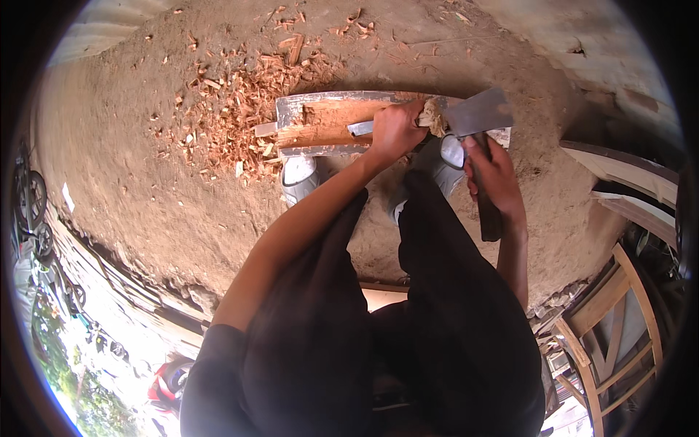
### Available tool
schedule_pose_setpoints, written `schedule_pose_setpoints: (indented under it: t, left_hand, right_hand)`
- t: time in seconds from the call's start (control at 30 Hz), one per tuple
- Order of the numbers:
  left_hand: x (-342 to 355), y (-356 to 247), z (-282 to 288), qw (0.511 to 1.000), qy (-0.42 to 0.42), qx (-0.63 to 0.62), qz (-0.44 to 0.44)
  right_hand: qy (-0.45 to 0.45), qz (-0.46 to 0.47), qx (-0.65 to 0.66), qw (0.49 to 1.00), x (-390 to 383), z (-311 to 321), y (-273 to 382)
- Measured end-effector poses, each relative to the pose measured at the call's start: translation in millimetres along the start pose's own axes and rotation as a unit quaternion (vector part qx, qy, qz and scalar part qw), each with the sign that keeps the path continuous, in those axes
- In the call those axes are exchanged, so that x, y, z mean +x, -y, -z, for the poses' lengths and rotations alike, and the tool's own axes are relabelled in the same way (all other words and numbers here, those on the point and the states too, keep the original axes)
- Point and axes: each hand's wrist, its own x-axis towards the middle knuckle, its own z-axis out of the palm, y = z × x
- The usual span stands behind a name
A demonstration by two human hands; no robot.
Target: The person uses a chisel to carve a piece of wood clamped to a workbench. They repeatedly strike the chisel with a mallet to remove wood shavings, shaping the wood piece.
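Note:
My left hand (395, 132) is wrapped round a chisel (361, 128). Its metal blade points left over the wood, and its frayed handle end sticks out to the right of the fist. Beneath it lies a wooden piece (324, 115) with grey, worn edges and a reddish-brown, cut-out face. My right hand (496, 175) grips the dark handle of a hatchet (480, 112). The broad metal head is close to the chisel's frayed end; whether they touch I cannot tell. My feet, in light shoes (298, 177), stand at the near side of the wood.
Wood chips (247, 95) are scattered over the dirt floor (145, 146), thickest left of the wooden piece. A wooden chair frame (615, 313) and some boards stand at the right. Planks (120, 280) and bicycles (33, 200) are at the left, a wall (590, 44) at the upper right.

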Motion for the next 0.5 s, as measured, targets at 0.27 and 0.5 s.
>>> schedule_pose_setpoints:
  t: [0.27, 0.5]
  left_hand:
    - [3, 1, -3, 1.0, -0.003, -0.003, -0.007]
    - [2, 4, -7, 0.999, -0.01, 0.001, -0.033]
  right_hand:
    - [0.015, 0.021, -0.03, 0.999, 5, -5, -12]
    - [-0.044, 0.052, 0.016, 0.998, 4, -23, -16]
